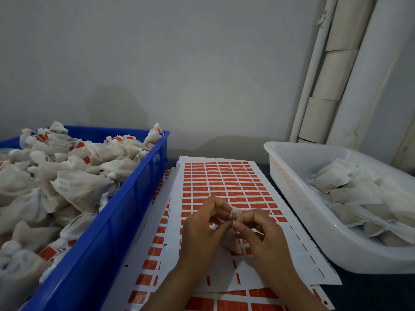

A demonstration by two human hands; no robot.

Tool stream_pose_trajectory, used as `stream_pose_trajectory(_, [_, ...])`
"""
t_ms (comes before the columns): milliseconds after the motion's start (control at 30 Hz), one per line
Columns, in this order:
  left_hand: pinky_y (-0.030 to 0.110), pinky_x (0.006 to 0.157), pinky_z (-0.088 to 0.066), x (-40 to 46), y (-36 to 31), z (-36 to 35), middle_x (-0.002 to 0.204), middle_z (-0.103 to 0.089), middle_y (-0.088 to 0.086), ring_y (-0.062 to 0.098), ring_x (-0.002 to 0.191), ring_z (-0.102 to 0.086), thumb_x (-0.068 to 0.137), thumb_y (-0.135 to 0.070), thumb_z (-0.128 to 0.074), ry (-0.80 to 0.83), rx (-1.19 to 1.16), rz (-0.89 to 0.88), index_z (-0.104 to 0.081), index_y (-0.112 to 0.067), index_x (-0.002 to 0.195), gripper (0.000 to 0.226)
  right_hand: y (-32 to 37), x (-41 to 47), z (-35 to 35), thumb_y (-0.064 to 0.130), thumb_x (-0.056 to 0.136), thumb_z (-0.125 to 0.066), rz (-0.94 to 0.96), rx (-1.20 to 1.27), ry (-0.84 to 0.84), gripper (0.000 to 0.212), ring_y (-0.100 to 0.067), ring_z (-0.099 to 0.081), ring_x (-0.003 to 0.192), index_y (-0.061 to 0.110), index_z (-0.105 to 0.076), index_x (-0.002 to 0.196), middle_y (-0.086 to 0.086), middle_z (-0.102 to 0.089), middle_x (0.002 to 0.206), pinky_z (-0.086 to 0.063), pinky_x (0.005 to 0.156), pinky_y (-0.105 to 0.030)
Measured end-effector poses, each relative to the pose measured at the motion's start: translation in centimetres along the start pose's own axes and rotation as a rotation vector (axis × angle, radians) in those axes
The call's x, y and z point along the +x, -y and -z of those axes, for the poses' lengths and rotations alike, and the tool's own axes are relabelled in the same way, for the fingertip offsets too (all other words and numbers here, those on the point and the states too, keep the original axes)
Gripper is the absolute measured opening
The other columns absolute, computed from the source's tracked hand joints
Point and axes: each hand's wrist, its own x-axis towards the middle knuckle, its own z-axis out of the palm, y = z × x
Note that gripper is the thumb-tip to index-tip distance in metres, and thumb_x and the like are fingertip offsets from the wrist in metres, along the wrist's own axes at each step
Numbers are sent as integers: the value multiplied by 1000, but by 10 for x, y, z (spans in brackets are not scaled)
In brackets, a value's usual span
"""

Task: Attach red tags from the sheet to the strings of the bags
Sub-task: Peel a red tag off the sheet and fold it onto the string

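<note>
Hands working one small white mesh bag (236, 213) above the white sheet of red rectangular tags (224, 182), at the near centre of the table.

Left hand (202, 230) and right hand (260, 232) meet fingertip to fingertip, each pinching the bag's thin white string (233, 222) at its gathered neck. By appearance the bag is light, soft and easily crushed, the string limp and fine, so a judged best hold is a fingertip pinch near the neck. The tags look thin and flimsy, best lifted by an edge. Left, a blue plastic crate (125, 198) holds puffy tied bags, several showing red tags; right, a white plastic tray (292, 187) holds flat bags without visible tags.
</note>
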Motion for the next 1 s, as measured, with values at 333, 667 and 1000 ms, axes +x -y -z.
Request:
stream_pose_trajectory(333, [10,68,-50,1,0,-3,81,-68,-14,4,80,-66,75,-15,-75,54,-187,213,-62,-22,87,19,2,1,-1,49,78,-43,-110,87,23,37,4,-54,102,37,-49,112,28,-53,111,-43,76,-5])
stream_pose_trajectory(667, [17,69,-55,0,-1,-4,79,-70,-8,9,76,-68,74,-11,-75,70,-199,229,-64,-18,86,17,-1,1,0,22,90,-53,-76,52,-46,5,-1,-60,84,23,-57,88,11,-62,86,-47,74,-8])
stream_pose_trajectory(1000, [10,65,-51,-1,-2,-2,79,-68,-11,3,78,-66,76,-11,-74,7,-149,185,-63,-24,84,18,1,1,1,10,85,-61,57,42,-9,8,-11,-60,81,16,-64,89,1,-62,92,-50,70,-17])
